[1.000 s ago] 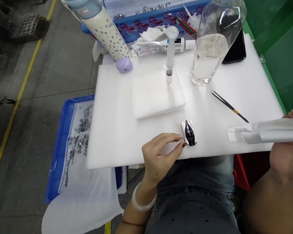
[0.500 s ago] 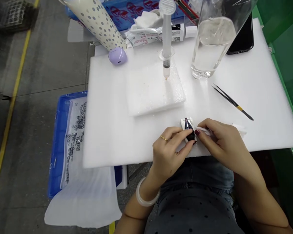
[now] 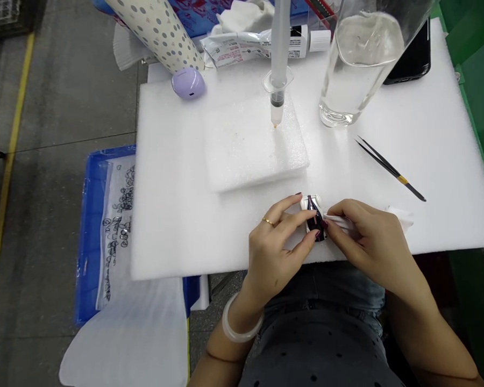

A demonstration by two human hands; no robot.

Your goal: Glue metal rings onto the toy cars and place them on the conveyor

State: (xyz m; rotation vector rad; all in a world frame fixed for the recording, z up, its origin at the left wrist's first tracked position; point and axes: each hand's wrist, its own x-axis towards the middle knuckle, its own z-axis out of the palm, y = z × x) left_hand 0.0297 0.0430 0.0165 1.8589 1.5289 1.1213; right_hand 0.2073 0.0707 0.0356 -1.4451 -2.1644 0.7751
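Observation:
A small glossy black-and-white piece, shaped like a toy car (image 3: 315, 228), lies on the white foam sheet near its front edge. My left hand (image 3: 280, 239) steadies it from the left, with fingertips and thumb on the piece. In my right hand (image 3: 367, 236) a white wipe (image 3: 344, 221) is pinched, its tip against the right side of the piece; its loose end sticks out behind the hand. The fingers partly cover the car-like piece. Black tweezers (image 3: 391, 167) with a yellow band lie beyond my right hand.
A syringe (image 3: 279, 80) stands tip-down on a raised foam block (image 3: 250, 150). Behind are a tall glass of water (image 3: 344, 88), a phone (image 3: 411, 62), a tube (image 3: 246, 47), a lilac case (image 3: 189, 84) and a dotted cylinder (image 3: 157, 32). A blue tray (image 3: 84, 231) sits lower left.
My left hand's fingers have spread and shifted slightly on the piece, showing more of its black top. The wipe stays in my right hand. The whole view has shifted slightly.

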